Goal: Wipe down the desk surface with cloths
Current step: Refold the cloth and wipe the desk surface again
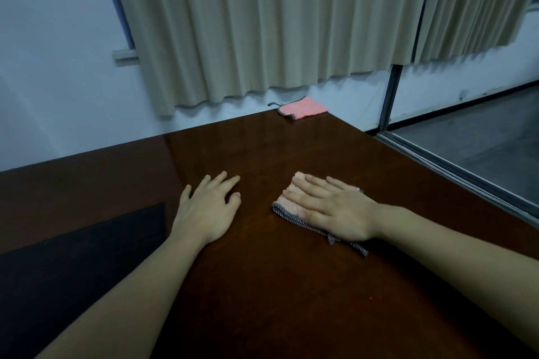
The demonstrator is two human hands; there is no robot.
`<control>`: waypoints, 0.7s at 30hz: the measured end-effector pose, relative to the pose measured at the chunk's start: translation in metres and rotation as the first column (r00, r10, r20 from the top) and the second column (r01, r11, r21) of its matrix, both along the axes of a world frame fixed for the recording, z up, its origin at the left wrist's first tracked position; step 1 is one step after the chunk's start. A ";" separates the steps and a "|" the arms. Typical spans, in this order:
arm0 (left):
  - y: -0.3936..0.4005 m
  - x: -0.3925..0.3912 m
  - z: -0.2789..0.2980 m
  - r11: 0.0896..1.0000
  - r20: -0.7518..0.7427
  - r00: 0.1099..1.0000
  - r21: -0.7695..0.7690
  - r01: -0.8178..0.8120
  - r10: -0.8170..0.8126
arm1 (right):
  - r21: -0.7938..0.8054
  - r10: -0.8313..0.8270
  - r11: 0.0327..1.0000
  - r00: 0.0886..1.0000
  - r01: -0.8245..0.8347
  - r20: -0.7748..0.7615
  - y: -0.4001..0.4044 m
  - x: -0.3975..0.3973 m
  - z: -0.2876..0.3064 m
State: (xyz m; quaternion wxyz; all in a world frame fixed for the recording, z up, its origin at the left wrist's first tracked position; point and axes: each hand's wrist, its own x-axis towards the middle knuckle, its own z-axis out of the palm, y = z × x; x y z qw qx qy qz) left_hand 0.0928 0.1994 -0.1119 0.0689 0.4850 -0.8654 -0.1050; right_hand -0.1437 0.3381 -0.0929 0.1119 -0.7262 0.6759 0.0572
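A glossy dark brown desk (262, 285) fills the lower view. My right hand (332, 207) lies flat with straight fingers on a folded pink cloth (287, 198) with grey trim, pressing it onto the desk at centre right. My left hand (208, 207) rests palm down on the bare wood to the left of it, fingers spread, holding nothing. A second pink cloth (303, 108) with a grey loop lies at the desk's far edge, near the wall.
A black inlaid panel (87, 242) sits in the desk at the left. Beige curtains (262, 23) hang over the wall behind the desk. The desk's right edge runs beside a grey floor (481, 140) and a metal door track (437, 160).
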 end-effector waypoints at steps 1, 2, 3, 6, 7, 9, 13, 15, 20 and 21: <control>0.000 0.000 0.000 1.000 0.001 1.000 -0.001 0.000 0.000 | -0.001 -0.022 1.000 1.000 0.022 0.000 -0.009 -0.004 0.000; 0.000 0.001 0.000 1.000 0.002 1.000 -0.002 0.002 -0.002 | -0.003 -0.056 0.998 0.998 0.056 -0.002 -0.021 -0.008 -0.001; 0.001 0.001 0.000 1.000 0.001 1.000 -0.003 0.003 -0.003 | -0.012 -0.097 0.995 0.995 0.097 -0.010 -0.035 -0.015 -0.003; 0.001 0.002 -0.001 1.000 -0.002 1.000 -0.005 0.007 -0.007 | -0.035 -0.226 0.974 0.974 0.225 -0.021 -0.078 -0.032 -0.006; 0.000 0.002 -0.001 1.000 -0.001 1.000 -0.005 0.008 -0.008 | -0.036 -0.260 0.965 0.965 0.260 -0.013 -0.090 -0.034 -0.005; 0.001 0.003 -0.001 1.000 -0.002 1.000 -0.003 0.011 -0.011 | -0.038 -0.305 0.952 0.952 0.305 -0.002 -0.105 -0.034 -0.005; 0.001 0.003 -0.001 1.000 -0.008 1.000 -0.008 0.006 -0.006 | -0.030 -0.250 0.968 0.968 0.249 -0.016 -0.094 -0.015 -0.004; 0.001 0.002 -0.001 1.000 0.000 1.000 -0.010 0.004 -0.004 | -0.024 -0.152 0.988 0.988 0.151 -0.019 -0.070 0.000 -0.003; 0.001 0.001 -0.001 1.000 0.003 1.000 -0.019 -0.003 0.003 | -0.024 0.002 1.000 1.000 -0.002 -0.008 -0.012 0.030 -0.001; 0.001 0.001 -0.001 1.000 0.001 1.000 -0.021 -0.003 0.003 | -0.023 -0.001 1.000 1.000 0.001 -0.003 -0.011 0.030 -0.001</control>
